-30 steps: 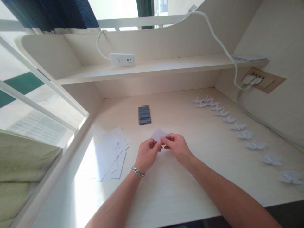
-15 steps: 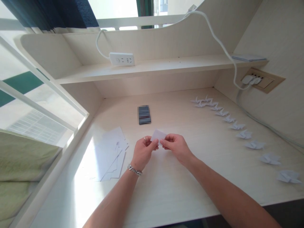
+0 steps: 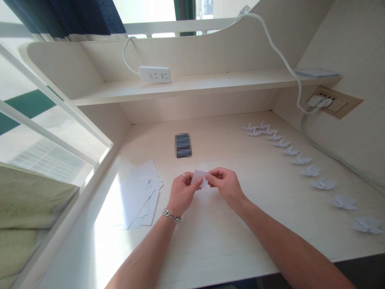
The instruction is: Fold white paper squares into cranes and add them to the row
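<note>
Both hands meet over the middle of the pale wooden desk. My left hand, with a ring and a metal bracelet, pinches the left side of a small folded white paper. My right hand pinches its right side with thumb and fingers closed. The paper is held just above the desk surface. Most of it is hidden behind my fingers.
A loose stack of white sheets lies to the left. A dark phone lies beyond the hands. Several white folded paper cranes line the right side. A power strip sits on the shelf; a cable runs to a wall socket.
The paper has dropped lower between my fingers and shows less. My right hand has shifted slightly right and closer over it. The hands stay together in the same place.
</note>
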The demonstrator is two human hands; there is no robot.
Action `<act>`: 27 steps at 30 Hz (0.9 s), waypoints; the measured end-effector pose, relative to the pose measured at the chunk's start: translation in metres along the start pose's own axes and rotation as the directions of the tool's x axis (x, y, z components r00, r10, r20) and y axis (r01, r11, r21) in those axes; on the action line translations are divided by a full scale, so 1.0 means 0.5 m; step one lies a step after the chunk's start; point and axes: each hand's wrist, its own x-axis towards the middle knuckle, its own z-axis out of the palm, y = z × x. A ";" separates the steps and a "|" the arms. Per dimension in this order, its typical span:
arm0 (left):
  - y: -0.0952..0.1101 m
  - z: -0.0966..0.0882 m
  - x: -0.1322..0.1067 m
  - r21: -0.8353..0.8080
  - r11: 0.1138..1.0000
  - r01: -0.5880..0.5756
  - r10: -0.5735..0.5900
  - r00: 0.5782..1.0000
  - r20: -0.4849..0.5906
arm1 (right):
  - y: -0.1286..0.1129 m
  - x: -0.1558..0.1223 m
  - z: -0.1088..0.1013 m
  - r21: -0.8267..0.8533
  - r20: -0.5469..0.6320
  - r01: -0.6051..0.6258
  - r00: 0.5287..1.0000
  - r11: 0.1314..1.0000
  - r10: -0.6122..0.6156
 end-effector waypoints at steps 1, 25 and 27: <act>0.001 0.000 -0.001 -0.004 1.000 -0.002 0.002 1.000 0.001 | 0.000 0.000 0.000 0.000 -0.006 0.002 1.000 1.000 -0.002; 0.018 -0.005 -0.004 0.058 0.998 -0.027 0.036 0.988 -0.152 | 0.008 -0.002 0.005 0.022 0.083 -0.060 0.995 0.998 0.058; 0.014 -0.006 -0.002 0.056 0.998 -0.027 0.036 0.987 -0.159 | 0.010 -0.002 0.007 0.037 0.069 -0.045 0.997 0.998 0.042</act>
